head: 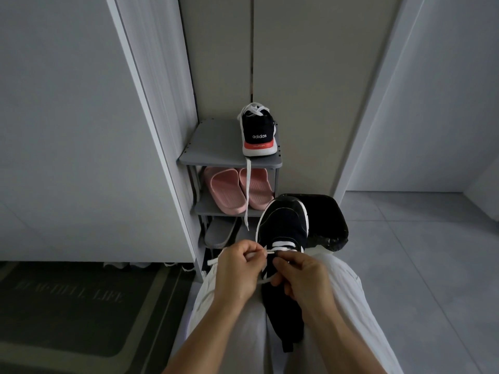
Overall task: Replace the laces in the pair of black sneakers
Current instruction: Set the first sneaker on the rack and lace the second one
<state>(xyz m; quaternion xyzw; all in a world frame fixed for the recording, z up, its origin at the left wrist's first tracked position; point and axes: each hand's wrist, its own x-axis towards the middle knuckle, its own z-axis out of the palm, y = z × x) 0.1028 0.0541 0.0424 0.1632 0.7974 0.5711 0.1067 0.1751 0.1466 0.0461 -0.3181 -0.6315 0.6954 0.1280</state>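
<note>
Pinching lace [255, 255] between thumb and forefinger of left hand [237, 265], other fingers curled into palm, wrist straight, forearm up from lower left. Short lace end poking out left of that fist.

Gripping sneaker [283, 225] at eyelet row with right hand [302, 276], fingers curled over its side, thumb tip next to left thumb, forearm in from lower right. Nearly touching, thumb to thumb, above the tongue.

Sneaker on lap, across white trousers [348, 292], toe pointing away, heel end hidden between thighs. One flat bar of lace across lowest eyelets, just beyond fingertips. Another strand under right palm.

Behind toe, to right: black bag [330, 220] on tiled floor [418, 252].

Straight ahead: grey rack [213, 147] in a wall recess. On right of top shelf: second sneaker [258, 130], upright, heel toward camera, white lacing bunched on top. Hanging from it over shelf edge: loose lace [247, 190], down past pink slippers [226, 190] on middle shelf, tip near toe of lap sneaker. One shelf lower: grey slippers [220, 230].

Far left, on floor: dark mat [67, 306], lettering unreadable.
</note>
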